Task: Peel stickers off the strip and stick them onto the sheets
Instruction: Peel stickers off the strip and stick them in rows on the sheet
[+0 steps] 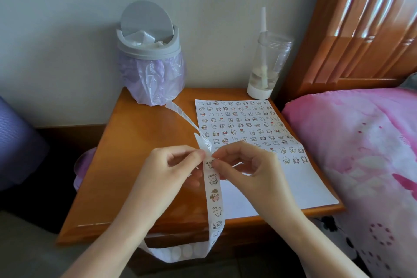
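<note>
White backing strip (214, 189), thin and limp: it runs from the far side of the worktop (140, 153), rises between both hands, then hangs over the near edge and curls back in a loop. Printed cartoon stickers sit on the stretch below the hands; the far stretch and the loop show only blank ovals.

Left hand (167, 171): thumb and forefinger pinch the strip's edge, other fingers curled. Right hand (246, 169): fingertips pinch at the topmost sticker (211, 163); whether its edge is lifted cannot be told.

Handling, as judged: the strip is light and floppy and will creases or tear if pulled hard, so it is best held taut close to the sticker. The sticker is small and flimsy and should be taken by one edge so it does not fold onto itself.

Sheet (293, 187): flat on the worktop, far part covered in sticker rows, near part bare.

Containers: grey swing-lid bin (146, 52) with a purple liner, crumpled pale waste showing under the tilted lid. Clear tumbler (268, 63) with a straw and a little cloudy liquid at the bottom.
</note>
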Demonstrator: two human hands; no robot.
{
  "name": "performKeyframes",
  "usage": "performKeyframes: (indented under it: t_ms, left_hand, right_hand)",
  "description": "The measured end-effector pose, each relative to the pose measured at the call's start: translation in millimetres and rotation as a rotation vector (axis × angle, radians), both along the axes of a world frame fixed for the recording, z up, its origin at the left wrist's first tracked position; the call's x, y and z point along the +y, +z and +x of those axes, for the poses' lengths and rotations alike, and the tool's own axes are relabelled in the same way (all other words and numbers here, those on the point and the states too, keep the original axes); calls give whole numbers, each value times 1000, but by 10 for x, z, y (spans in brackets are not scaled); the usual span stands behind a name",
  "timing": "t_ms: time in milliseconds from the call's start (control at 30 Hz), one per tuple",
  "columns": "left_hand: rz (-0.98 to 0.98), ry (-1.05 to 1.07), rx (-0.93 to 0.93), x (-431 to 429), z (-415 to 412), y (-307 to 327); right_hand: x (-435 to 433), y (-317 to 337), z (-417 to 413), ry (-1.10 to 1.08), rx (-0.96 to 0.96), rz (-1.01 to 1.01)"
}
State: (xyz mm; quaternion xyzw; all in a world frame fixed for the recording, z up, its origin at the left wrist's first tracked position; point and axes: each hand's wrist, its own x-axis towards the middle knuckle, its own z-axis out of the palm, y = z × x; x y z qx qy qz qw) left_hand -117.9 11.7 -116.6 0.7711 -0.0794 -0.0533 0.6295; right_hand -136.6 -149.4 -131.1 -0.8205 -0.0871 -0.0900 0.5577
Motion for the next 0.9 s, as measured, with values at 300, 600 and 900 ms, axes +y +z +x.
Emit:
performKeyframes:
  t_ms: [300, 600, 900]
  left_hand:
    - [49, 32, 20, 5, 20, -63]
    - [132, 12, 0, -17, 24, -145]
    - [230, -16, -45, -73, -2, -197]
  right_hand:
    - [3, -62, 23, -52, -267, -233]
    - [-373, 312, 97, -15, 126, 33]
    - [-745, 228, 226, 2, 481, -242]
